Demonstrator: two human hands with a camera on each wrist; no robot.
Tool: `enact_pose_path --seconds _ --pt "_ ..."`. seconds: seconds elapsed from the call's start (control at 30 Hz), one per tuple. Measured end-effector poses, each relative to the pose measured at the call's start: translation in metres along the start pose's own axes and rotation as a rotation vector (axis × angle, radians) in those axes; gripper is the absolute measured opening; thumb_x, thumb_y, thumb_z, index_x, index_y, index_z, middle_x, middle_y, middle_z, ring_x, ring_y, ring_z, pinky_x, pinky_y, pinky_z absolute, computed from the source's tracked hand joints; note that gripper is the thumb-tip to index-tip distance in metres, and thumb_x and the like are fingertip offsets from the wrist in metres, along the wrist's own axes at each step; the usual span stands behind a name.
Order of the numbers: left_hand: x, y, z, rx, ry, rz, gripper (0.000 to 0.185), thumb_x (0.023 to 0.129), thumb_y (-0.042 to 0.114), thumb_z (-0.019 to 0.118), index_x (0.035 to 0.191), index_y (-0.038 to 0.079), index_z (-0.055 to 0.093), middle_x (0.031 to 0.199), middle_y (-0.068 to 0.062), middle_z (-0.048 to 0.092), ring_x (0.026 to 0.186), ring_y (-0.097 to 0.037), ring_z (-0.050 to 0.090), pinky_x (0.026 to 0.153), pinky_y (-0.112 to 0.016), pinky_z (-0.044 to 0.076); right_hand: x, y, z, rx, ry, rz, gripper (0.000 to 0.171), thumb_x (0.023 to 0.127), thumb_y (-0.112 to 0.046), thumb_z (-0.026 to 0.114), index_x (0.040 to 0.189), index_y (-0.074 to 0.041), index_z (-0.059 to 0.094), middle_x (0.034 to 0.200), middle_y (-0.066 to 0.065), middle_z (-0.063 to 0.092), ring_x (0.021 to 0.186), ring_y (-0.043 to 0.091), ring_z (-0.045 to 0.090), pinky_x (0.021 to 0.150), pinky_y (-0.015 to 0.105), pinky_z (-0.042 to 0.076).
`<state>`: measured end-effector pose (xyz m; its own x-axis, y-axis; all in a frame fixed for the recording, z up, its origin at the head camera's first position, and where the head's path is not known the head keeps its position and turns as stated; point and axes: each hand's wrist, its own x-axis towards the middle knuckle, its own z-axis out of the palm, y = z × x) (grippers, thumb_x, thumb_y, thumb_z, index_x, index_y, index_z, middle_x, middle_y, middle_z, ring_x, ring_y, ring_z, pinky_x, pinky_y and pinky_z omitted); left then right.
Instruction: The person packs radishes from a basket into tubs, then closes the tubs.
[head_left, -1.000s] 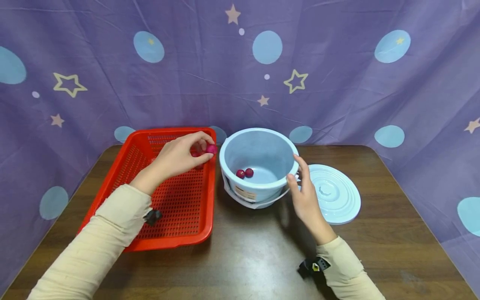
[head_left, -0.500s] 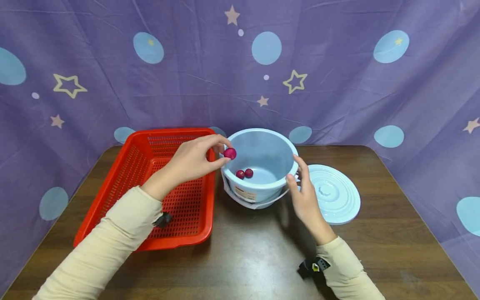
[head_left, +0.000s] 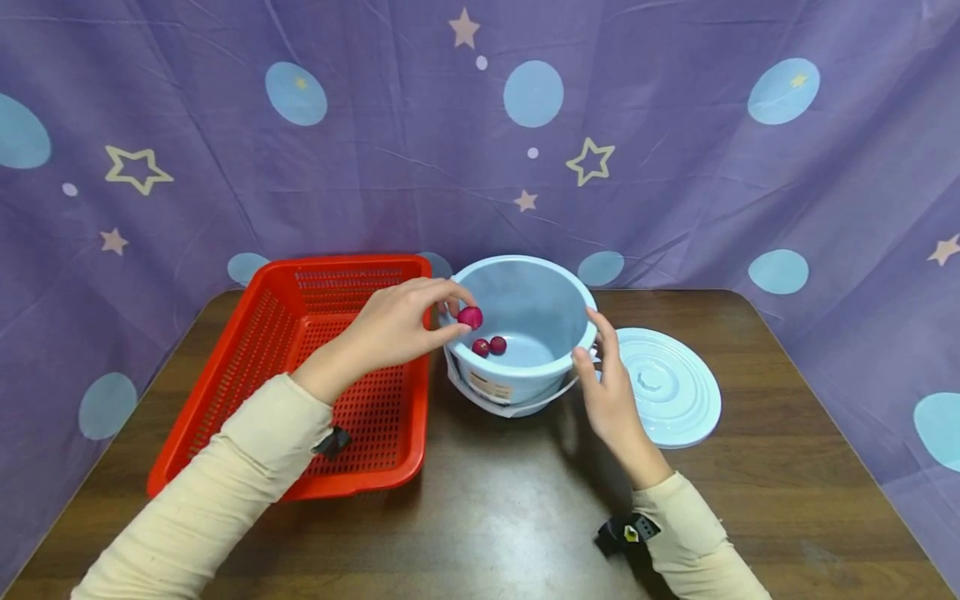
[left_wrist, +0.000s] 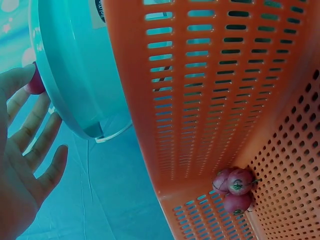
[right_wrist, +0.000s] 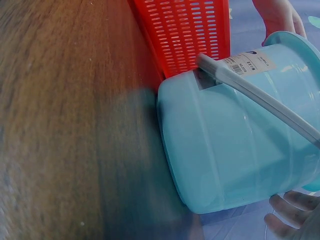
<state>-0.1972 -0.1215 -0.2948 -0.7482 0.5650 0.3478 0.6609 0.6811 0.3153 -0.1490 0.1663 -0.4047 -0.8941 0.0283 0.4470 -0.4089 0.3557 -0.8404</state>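
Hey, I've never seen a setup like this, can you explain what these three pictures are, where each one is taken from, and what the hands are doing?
No machine here: a person works with two bare hands and wears three cameras. The wide picture comes from a camera on the head, looking down at a brown table before a purple curtain. The other two come from cameras on the wrists, so they show things close up and tilted.

On the table stand a red basket, a pale blue bucket and, to its right, the bucket's lid lying flat.

The left hand pinches a small red fruit over the bucket's rim. Two more fruits lie on the bucket's bottom. The left wrist view shows a few others in a corner of the basket. The right hand rests against the bucket's right side.
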Motion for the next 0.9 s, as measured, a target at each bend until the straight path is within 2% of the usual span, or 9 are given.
enact_pose_path --seconds 0.33,0.43,0.6,0.9 --pt "0.000 -0.004 -0.001 -0.018 0.010 0.009 0.026 0.089 0.032 0.075 0.114 0.028 0.068 0.095 0.009 0.064 0.086 -0.014 0.059 0.063 -0.032 0.046 0.000 0.000 0.000 0.000 -0.004 0.005 0.054 0.101 -0.021 0.051 0.152 -0.024 0.034 0.125 0.021 0.058 0.114 0.024 0.053 0.091 0.038 0.041" --pt "0.000 -0.009 -0.004 -0.018 0.021 -0.004 0.026 0.089 0.029 0.075 0.114 0.027 0.069 0.096 0.007 0.064 0.086 -0.013 0.058 0.063 -0.033 0.046 0.000 0.000 0.000 0.000 -0.004 0.003 0.054 0.101 -0.021 0.051 0.152 -0.024 0.034 0.125 0.021 0.058 0.114 0.024 0.053 0.091 0.038 0.040" --pt "-0.002 -0.025 -0.006 -0.015 0.036 -0.060 0.024 0.091 0.030 0.074 0.113 0.024 0.069 0.097 0.006 0.063 0.086 -0.011 0.055 0.064 -0.034 0.046 0.000 0.000 -0.001 0.000 -0.004 0.005 0.054 0.102 -0.020 0.051 0.152 -0.024 0.034 0.126 0.021 0.058 0.114 0.024 0.053 0.091 0.038 0.041" --pt "-0.010 -0.061 -0.004 -0.076 0.012 -0.174 0.020 0.092 0.025 0.072 0.111 0.019 0.069 0.104 0.001 0.066 0.099 -0.018 0.060 0.084 -0.042 0.047 0.000 0.001 -0.001 0.006 -0.012 0.009 0.053 0.102 -0.022 0.050 0.153 -0.024 0.034 0.133 0.022 0.055 0.118 0.026 0.052 0.093 0.042 0.040"
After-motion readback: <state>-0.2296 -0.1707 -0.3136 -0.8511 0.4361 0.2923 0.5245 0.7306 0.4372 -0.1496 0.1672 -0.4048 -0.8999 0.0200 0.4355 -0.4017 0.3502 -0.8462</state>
